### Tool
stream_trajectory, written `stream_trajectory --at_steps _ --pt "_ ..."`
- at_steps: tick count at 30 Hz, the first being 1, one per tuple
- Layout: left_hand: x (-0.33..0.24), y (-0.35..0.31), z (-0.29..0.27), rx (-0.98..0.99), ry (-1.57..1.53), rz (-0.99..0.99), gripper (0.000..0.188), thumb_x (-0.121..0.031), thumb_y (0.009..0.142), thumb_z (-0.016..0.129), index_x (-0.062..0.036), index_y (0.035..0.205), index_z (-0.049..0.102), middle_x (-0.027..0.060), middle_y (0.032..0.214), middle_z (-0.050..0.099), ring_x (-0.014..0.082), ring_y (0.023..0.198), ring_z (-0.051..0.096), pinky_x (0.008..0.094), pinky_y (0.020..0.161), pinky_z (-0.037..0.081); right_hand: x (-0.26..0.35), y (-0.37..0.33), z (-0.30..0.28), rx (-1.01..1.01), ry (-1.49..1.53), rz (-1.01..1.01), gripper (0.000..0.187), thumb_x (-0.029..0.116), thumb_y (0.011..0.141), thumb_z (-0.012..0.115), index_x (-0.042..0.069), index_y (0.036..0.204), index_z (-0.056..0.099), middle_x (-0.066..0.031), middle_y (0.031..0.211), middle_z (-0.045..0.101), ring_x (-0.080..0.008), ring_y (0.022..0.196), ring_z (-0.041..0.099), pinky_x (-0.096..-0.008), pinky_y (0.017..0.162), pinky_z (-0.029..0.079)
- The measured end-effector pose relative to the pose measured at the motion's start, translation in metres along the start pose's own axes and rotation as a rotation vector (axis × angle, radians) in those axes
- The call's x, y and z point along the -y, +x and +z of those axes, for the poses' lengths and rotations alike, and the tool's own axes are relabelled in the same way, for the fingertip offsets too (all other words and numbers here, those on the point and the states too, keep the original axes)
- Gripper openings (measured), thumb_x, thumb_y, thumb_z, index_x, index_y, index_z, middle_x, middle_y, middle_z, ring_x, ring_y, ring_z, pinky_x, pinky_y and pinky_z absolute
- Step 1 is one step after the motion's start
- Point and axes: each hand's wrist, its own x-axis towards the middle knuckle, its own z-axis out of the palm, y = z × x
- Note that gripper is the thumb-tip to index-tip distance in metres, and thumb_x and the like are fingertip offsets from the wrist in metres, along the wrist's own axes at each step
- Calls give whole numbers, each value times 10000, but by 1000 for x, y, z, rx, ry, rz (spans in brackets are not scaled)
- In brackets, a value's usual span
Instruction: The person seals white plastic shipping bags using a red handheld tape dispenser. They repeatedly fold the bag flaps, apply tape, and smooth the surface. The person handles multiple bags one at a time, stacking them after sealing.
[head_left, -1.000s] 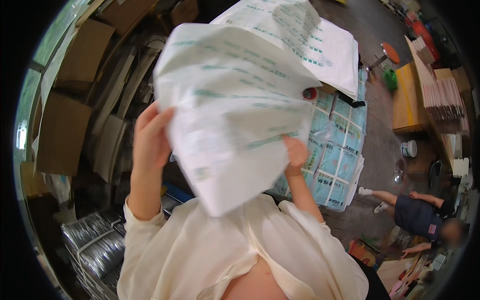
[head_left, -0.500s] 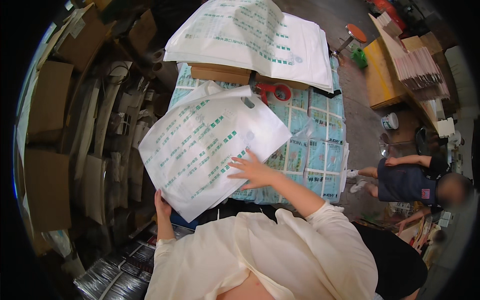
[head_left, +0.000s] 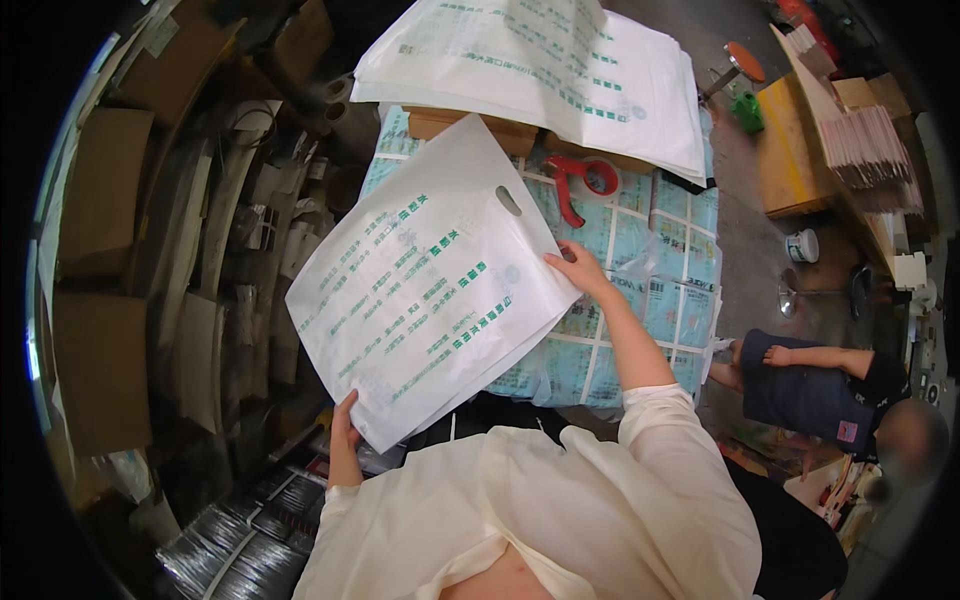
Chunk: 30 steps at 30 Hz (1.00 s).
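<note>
1 white bag [head_left: 430,300], green-printed, tilted over near-left end of blue packs [head_left: 680,315]; right hand [head_left: 582,272], palm spread on its face 0.5 s ago, now pinches its right edge while left hand [head_left: 344,428] pinches the lower-left corner, so it's held from 2 sides. Surface: strapped blue packs, bag pile [head_left: 650,85] at far end, red tape gun [head_left: 562,190]. Room: cardboard boxes [head_left: 105,190] left; co-worker [head_left: 810,385], orange stool [head_left: 744,62], white bucket [head_left: 802,246] right.

Wearer's two hands [head_left: 580,269], one tape dispenser [head_left: 598,178]
</note>
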Motion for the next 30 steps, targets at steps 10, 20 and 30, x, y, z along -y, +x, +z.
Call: stream_trajectory --at_steps 10,20,30 --pt "-32 24 -15 6 23 -73 522 -167 875 655 16 1324 463 190 1197 615 340 1049 627 478 896 531 21 2 -21 485 424 21 792 319 823 711 146 1478 300 -174 1370 489 -253 1170 552 -367 952 455" --pt "-35 23 -23 -11 117 -104 575 -82 841 676 -7 1358 435 186 1236 595 341 1108 600 479 937 511 -26 -65 37 -168 246 -358 626 -45 812 631 151 1387 479 -144 1335 552 -265 1165 583 -350 848 523" --pt "-46 -6 -6 -109 402 -79 644 -45 759 749 -4 1330 452 181 1229 593 338 1096 601 489 918 514 -100 -127 -29 261 446 303 325 45 861 604 33 1186 623 -63 1075 682 -147 961 629 -288 838 500"
